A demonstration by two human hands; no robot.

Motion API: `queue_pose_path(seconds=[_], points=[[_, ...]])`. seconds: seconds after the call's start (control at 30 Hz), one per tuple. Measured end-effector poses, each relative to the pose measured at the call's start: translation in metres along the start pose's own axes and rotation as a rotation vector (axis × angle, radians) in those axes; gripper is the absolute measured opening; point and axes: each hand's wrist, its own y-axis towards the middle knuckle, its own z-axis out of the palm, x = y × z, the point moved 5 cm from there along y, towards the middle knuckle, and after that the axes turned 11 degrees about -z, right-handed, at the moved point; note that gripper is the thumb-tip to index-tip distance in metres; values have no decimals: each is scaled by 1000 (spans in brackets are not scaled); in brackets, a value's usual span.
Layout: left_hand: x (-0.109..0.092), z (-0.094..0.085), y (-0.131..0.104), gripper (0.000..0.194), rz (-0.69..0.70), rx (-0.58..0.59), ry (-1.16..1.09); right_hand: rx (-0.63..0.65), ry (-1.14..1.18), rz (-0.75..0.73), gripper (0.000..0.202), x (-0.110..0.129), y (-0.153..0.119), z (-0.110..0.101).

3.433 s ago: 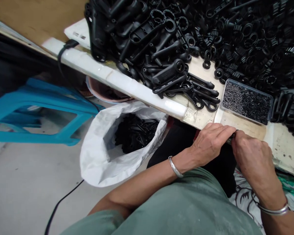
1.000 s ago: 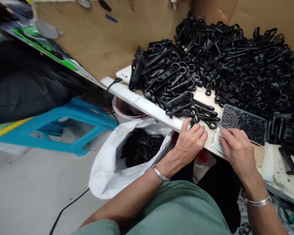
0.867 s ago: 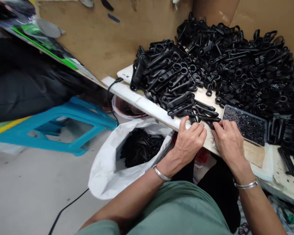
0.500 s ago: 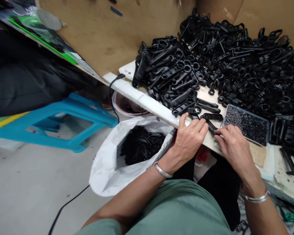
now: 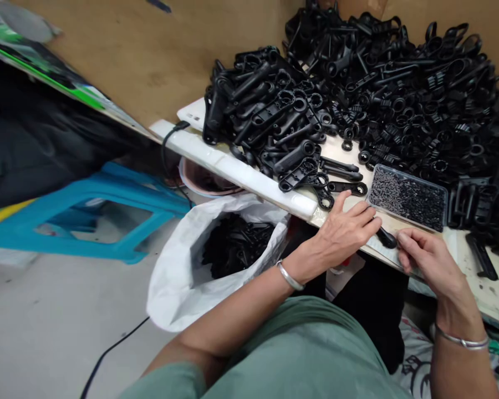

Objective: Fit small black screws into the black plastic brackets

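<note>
My left hand [image 5: 344, 231] is at the table's front edge, its fingers closed over a black plastic arm-shaped part [image 5: 386, 238]. The rounded end of that part sticks out to the right; the rest is covered by my fingers. My right hand [image 5: 434, 263] is just beside that end, thumb and fingers pinched together. Whatever is between those fingertips is too small to make out. Behind my hands stands a clear shallow box [image 5: 407, 197] of tiny dark pieces. Several like black parts [image 5: 299, 172] lie to the left of it.
A large heap of black plastic parts [image 5: 399, 111] covers the back of the table. Below the left edge, a white sack [image 5: 170, 277] holds more black parts. A blue stool [image 5: 87, 221] stands at left, with a person's dark clothing [image 5: 33, 144] above it.
Both hands have moved right along the table edge, and the black part with them. My right hand has drawn back from the part's side to its end. The view has shifted slightly.
</note>
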Motion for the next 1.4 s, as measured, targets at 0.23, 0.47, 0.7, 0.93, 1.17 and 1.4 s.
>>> queue_pose_path(seconds=[0.23,0.47,0.7,0.93,1.17,1.4], points=[[-7,10,15,18,-6,136,-97,-160,11,-39,56,-2,-9,-5],[-5,8,12,12,-104,277,-264,-194,-126,-71,52,-8,-9,-11],[-4,13,13,12,-100,365,-283,-224,-399,-184,41,2,-11,-22],[-5,13,13,14,-106,374,-284,-167,-614,-374,28,23,-12,-18],[-9,11,8,14,-72,290,-258,-149,-737,-367,31,27,-10,4],[-11,14,5,13,-74,283,-310,86,-772,-472,36,33,-10,2]])
